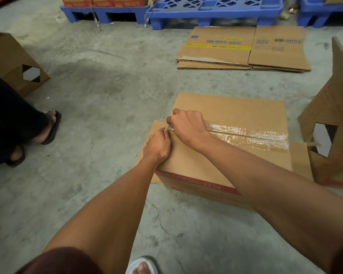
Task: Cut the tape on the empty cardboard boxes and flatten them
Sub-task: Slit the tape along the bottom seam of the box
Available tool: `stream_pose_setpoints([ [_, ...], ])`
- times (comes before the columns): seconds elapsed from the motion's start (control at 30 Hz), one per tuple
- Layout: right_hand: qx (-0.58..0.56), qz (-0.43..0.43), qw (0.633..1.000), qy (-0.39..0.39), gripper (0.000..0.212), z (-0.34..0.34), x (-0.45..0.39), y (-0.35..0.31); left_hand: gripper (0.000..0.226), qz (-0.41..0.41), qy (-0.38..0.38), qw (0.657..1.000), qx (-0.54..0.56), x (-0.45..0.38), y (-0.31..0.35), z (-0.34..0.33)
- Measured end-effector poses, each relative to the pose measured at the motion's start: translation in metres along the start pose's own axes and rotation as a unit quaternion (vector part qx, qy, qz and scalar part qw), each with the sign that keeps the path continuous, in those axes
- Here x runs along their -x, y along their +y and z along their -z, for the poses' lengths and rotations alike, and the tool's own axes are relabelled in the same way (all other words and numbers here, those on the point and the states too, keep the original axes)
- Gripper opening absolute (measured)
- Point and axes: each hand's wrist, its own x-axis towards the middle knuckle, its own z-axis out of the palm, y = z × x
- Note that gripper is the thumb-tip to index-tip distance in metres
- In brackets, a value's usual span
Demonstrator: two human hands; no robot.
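- Hands meet at the left end of the taped cardboard box [232, 135] on the concrete floor [107, 95].
- Left hand [158, 147] pinches the clear tape [246, 135] end, fingers clenched on it.
- Right hand [186, 125] is fisted, gripping the same tape end just beside.
- Flattened boxes [244, 50] lie well beyond, near blue pallets [214, 8].
- Another box [333, 135] stands to the right.

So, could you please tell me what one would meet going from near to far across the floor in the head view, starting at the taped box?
Taped box, with both hands at its tape → bare concrete floor → stack of flattened boxes → blue pallet.
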Motion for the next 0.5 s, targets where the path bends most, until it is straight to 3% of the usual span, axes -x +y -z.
stream_pose_setpoints([
  [0.13,0.068,0.01,0.998,-0.015,0.032,0.006,0.008,0.009,0.048,0.006,0.038,0.992,-0.124,0.004,0.002,-0.001],
  [0.5,0.151,0.007,0.988,-0.043,0.032,0.013,0.022,0.022,0.053,0.009,0.034,0.986,-0.16,0.005,0.005,0.002],
])
